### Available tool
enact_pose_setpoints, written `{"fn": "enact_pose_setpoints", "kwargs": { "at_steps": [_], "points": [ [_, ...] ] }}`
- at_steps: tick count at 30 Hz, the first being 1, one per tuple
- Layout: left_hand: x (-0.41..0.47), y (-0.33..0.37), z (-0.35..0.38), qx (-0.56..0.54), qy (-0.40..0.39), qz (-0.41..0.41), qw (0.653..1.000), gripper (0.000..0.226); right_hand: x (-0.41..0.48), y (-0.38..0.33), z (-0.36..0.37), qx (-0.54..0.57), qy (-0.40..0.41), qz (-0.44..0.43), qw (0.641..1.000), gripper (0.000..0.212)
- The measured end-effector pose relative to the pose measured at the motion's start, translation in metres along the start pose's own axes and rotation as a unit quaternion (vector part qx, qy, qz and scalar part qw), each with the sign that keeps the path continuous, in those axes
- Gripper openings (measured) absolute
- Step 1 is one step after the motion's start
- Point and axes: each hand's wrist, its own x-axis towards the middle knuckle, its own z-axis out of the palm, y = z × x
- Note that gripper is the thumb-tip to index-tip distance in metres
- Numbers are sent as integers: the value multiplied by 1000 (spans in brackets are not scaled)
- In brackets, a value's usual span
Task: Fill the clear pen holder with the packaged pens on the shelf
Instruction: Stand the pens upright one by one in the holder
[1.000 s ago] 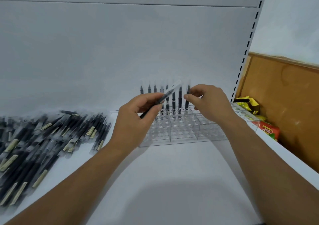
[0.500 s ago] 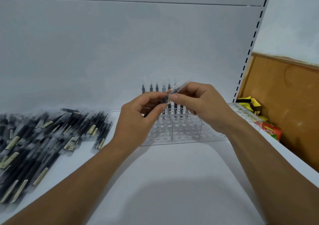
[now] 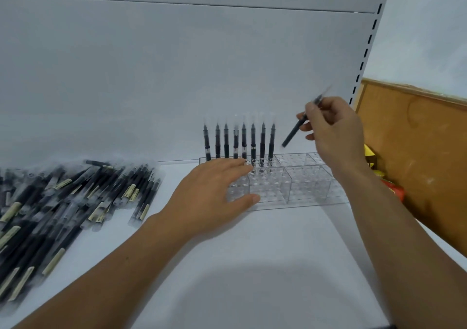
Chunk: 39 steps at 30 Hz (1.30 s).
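clear pen holder [image 3: 303, 187] on shelf [image 3: 252, 265]: eight pens [image 3: 253, 141] upright in its back row, just beyond the left fingertips. left hand [image 3: 214, 192] flat on holder's left end, fingers straight. right hand [image 3: 333, 129] pinches one packaged pen [image 3: 293, 133], tilted, dark end below the fingers, over the holder. pile of packaged pens [image 3: 75, 197] lies left of the left hand.

A single head-worn wide-angle view looks forward and down from close range onto the white shelf [image 3: 252, 265], facing its back panel [image 3: 177, 76], with both forearms reaching in from the bottom edge.
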Motion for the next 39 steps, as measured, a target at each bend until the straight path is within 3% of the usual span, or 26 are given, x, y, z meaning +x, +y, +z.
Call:
{"fn": "enact_pose_setpoints", "kwargs": {
  "at_steps": [6, 13, 23, 27, 31, 34, 39],
  "points": [
    [1, -2, 0, -8, 15, 10, 1000, 58, -1, 17, 9, -125, -90, -21, 988, 8],
    [3, -5, 2, -5, 13, 15, 1000, 60, 3, 22, 18, -300, -158, 0, 941, 16],
    [-1, 1, -5, -1, -8, 14, 1000, 60, -3, 11, 16, -306, -158, 29, 938, 18],
    [-3, 1, -12, -2, -33, 27, 999, 60, -3, 1, 16, -336, -173, 53, 924, 18],
    [-11, 0, -34, -36, -45, 31, 998, 59, -1, -13, 9, -393, -195, 64, 896, 35],
    [-32, -18, -58, -47, -19, -4, 999, 48, -11, -35, 3, -452, -201, 40, 868, 33],
    [-79, -72, -101, 23, -22, -122, 992, 32, -58, -83, 47, -346, -255, -72, 900, 18]
  ]
}}
